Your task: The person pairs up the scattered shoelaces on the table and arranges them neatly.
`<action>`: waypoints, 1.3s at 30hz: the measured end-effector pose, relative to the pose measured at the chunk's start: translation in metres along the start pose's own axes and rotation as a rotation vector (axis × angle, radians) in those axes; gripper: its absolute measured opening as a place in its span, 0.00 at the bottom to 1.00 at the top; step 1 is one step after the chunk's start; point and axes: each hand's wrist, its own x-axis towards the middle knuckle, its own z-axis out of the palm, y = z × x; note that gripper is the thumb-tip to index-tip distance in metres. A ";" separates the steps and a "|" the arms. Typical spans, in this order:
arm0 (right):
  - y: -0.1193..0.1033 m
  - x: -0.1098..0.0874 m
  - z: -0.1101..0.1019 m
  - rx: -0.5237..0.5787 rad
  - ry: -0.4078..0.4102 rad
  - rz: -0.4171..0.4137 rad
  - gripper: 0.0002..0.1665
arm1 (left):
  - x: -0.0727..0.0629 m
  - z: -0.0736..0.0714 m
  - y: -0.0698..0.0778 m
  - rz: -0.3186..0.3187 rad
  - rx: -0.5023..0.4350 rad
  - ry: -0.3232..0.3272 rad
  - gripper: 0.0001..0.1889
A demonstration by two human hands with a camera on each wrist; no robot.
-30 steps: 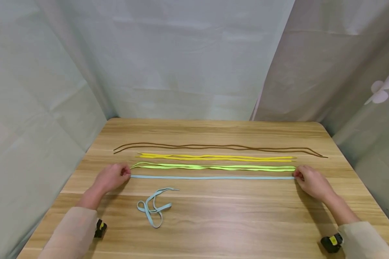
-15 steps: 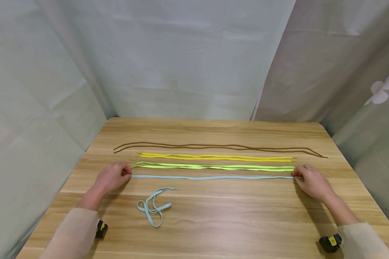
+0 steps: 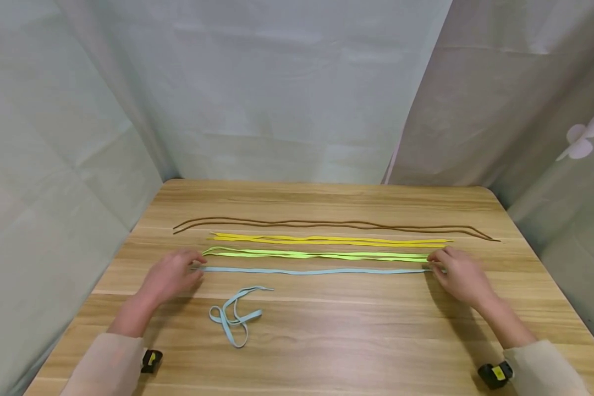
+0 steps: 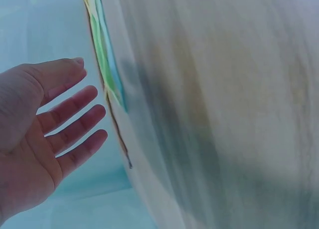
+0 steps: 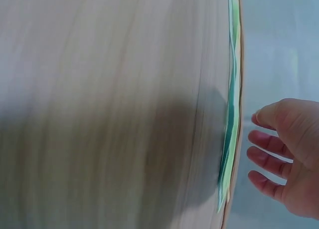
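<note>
A light-blue shoelace [image 3: 317, 271] lies stretched straight across the wooden table. At its left end hovers my left hand [image 3: 172, 275], thumb and fingers parted; the left wrist view shows the palm [image 4: 30, 164] with nothing in it. My right hand [image 3: 461, 276] is over the lace's right end, and in the right wrist view its fingers [image 5: 269, 161] are spread, holding nothing. Just beyond lie neon-green shoelaces [image 3: 326, 256], running parallel. Nearer the person, a second light-blue shoelace [image 3: 221, 315] lies in loose loops.
Yellow shoelaces [image 3: 326, 240] and thin brown laces [image 3: 287, 223] lie in rows farther back on the wooden table [image 3: 351, 335]. Pale curtains [image 3: 287, 93] hang behind and at both sides. A black device with a yellow mark sits at each wrist.
Both hands have let go of the straight light-blue lace's ends and their fingers have parted. My right hand has moved left along the lace; the left has barely shifted.
</note>
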 end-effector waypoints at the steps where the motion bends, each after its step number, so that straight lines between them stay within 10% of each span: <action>1: -0.004 0.002 0.001 0.000 0.000 -0.007 0.12 | -0.001 -0.001 0.002 0.010 0.004 0.007 0.12; 14: -0.044 0.032 0.019 0.118 -0.077 -0.107 0.11 | -0.011 -0.001 0.032 0.140 0.039 0.090 0.13; 28: -0.096 0.064 0.037 0.166 -0.154 -0.240 0.10 | -0.016 0.016 0.059 0.193 0.067 -0.061 0.17; 39: -0.139 0.087 0.053 0.179 -0.186 -0.325 0.10 | -0.015 0.025 0.066 0.104 0.025 -0.202 0.12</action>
